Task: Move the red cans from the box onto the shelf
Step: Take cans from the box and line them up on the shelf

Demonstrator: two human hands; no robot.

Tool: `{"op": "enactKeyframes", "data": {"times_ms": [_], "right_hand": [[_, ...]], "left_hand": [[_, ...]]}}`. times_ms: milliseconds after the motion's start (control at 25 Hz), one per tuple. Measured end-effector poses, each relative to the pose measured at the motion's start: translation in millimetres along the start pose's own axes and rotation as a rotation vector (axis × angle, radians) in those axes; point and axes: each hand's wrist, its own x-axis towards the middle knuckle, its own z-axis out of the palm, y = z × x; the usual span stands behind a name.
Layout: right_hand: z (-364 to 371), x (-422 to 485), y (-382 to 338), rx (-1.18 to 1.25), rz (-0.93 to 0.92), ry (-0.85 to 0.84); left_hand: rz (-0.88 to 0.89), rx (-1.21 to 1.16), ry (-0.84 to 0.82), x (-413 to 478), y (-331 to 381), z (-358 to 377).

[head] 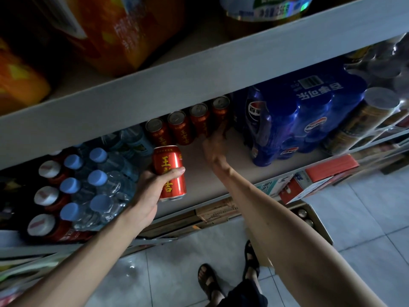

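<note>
My left hand (pixel 147 191) grips an upright red can (pixel 170 171) with yellow lettering, just in front of the shelf (pixel 241 165). Several red cans (pixel 183 127) stand in a row at the back of that shelf, under the board above. My right hand (pixel 214 147) reaches deep into the shelf, its fingers at the base of the rightmost can (pixel 220 110). Shadow hides whether those fingers hold the can. The cardboard box (pixel 318 220) lies open on the floor behind my right forearm, with a few can tops (pixel 302 212) showing inside.
Shrink-wrapped water bottles (pixel 97 180) and white-capped red bottles (pixel 47 196) fill the shelf's left part. A blue cola pack (pixel 298 120) and wrapped cans (pixel 365 116) stand on the right. The upper shelf board (pixel 199 69) overhangs closely. My sandalled feet (pixel 230 275) stand on the tiled floor.
</note>
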Motion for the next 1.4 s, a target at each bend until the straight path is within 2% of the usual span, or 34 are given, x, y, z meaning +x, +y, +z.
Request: {"op": "enactKeyframes", "data": {"times_ms": [40,120,160,240,280,320,360,400,520,600,840,920,1040,1120,1240,1400], "right_hand": [[2,2,6,-0.013,0.024,-0.049],[4,5,11,-0.111,0.009,0.015],[-3,-8,3,-0.154,0.027,-0.046],[-23,-28,-7,0.126,-0.03,-0.309],[-29,-26,-4,0.095,-0.074,-0.279],[-35,-30,-7,0.064,-0.061,-0.216],[-42,-41,-15,0.038,-0.024,-0.225],[-45,-55,-16,-0.004,-0.065,-0.282],[-53,-97,-28,-0.044,-0.165,-0.619],[-55,-107,-29,-0.047,-0.158,-0.726],[-30,-106,-22,-0.114,-0.129,-0.526],[-23,-91,-10,-0.196,-0.125,-0.449],[-9,-70,-3,-0.23,-0.071,-0.369],[3,-59,-2,-0.166,-0.118,-0.384],[22,-48,-4,-0.104,-0.236,-0.434],[43,-40,-3,-0.067,-0.262,-0.456]], "left_hand": [[-0.003,0.001,0.003,0,-1,1],[-0.011,0.006,0.012,0,-3,2],[-0.009,0.007,0.015,0,-4,3],[0.02,0.016,-0.003,-1,-6,3],[0.035,0.024,-0.018,-2,-7,4],[0.045,0.025,-0.018,-3,-8,6],[0.042,0.023,0.001,-4,-9,8],[0.038,0.021,0.022,-5,-10,9],[0.032,-0.015,0.006,-10,-8,9],[-0.001,-0.066,-0.062,-14,-5,6],[-0.007,-0.114,-0.163,-14,1,-2],[-0.026,0.067,-0.16,-8,-4,-7],[0.013,0.743,-0.123,6,-26,-14],[0.088,1.101,-0.115,12,-39,-16],[-0.005,1.217,-0.142,18,-50,-22],[0.011,1.306,-0.187,22,-56,-27]]}}
